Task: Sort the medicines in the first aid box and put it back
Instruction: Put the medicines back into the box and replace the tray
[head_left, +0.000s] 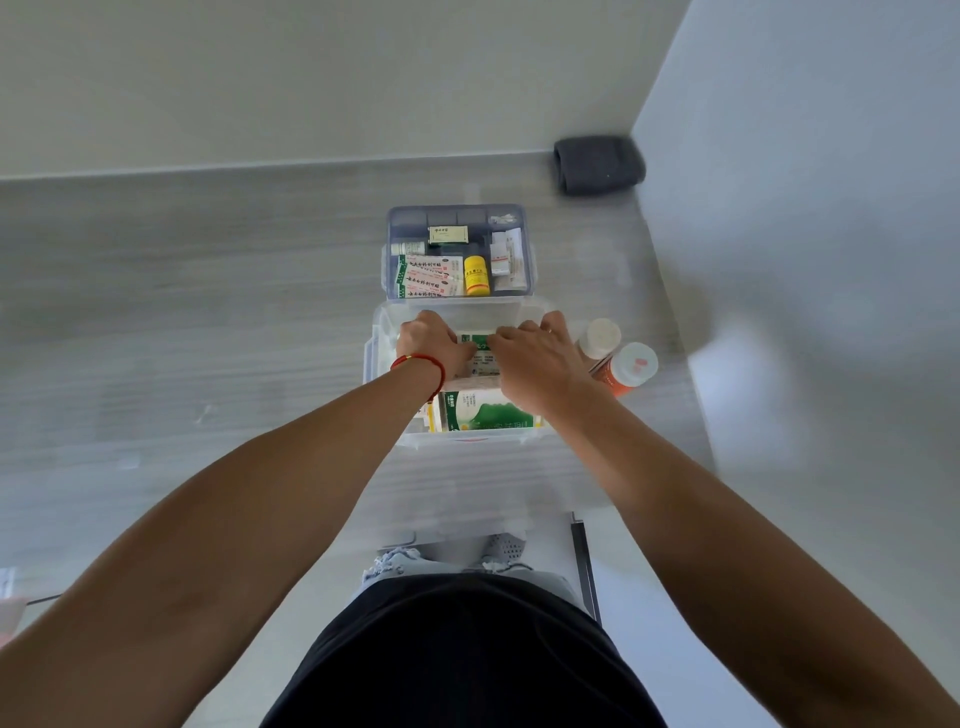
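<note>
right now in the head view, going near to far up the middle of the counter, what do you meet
Clear first aid box with both hands in it → tray holding plaster packets and a yellow bottle → the wall.

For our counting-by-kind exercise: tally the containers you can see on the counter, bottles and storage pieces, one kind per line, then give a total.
White-capped bottles standing outside the box: 2
Yellow bottle in the tray: 1
Clear first aid box: 1
Lift-out tray: 1
Total: 5
Packets and cartons are left out, since both hands cover part of them.
</note>
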